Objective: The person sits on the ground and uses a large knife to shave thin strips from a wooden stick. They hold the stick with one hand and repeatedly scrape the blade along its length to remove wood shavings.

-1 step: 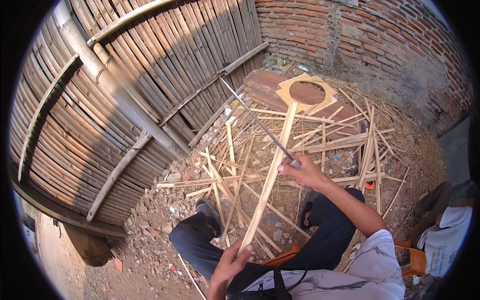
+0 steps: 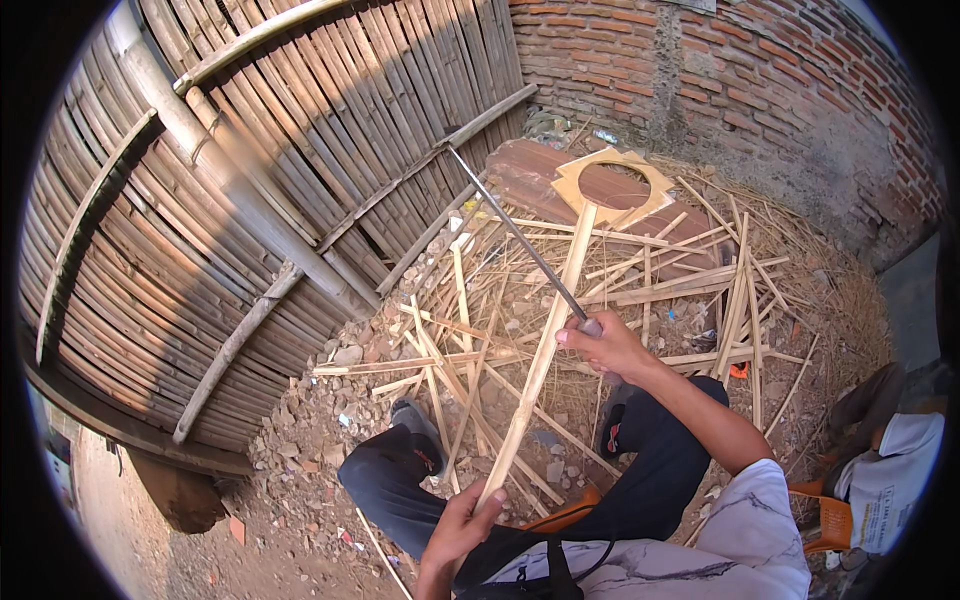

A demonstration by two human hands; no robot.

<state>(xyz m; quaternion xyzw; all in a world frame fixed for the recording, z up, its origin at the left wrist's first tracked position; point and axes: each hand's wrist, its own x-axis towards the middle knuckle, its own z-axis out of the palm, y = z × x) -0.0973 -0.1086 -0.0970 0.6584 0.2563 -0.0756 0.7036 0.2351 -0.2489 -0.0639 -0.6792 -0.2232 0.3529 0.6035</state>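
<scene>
My left hand (image 2: 464,528) is closed around the near end of a long, pale split-bamboo strip (image 2: 540,365). The strip slants away from me, its far end by a flat yellowish board (image 2: 652,208) with a round hole and zigzag edges. My right hand (image 2: 606,346) grips the handle of a long, thin-bladed knife (image 2: 522,240). Its dark blade crosses the strip near my fingers and points up toward the far left. Whether the edge bites into the bamboo cannot be made out.
Loose bamboo strips (image 2: 745,300) and shavings litter the stony ground between my feet and beyond. A reddish-brown plank (image 2: 520,165) lies under the board. A bamboo-slat wall (image 2: 330,130) rises at left, a brick wall (image 2: 770,80) behind. An orange chair (image 2: 832,522) stands at right.
The knife's blade has tilted very slightly, its tip shifting a little up and to the right. Both hands and the bamboo strip look nearly unmoved.
</scene>
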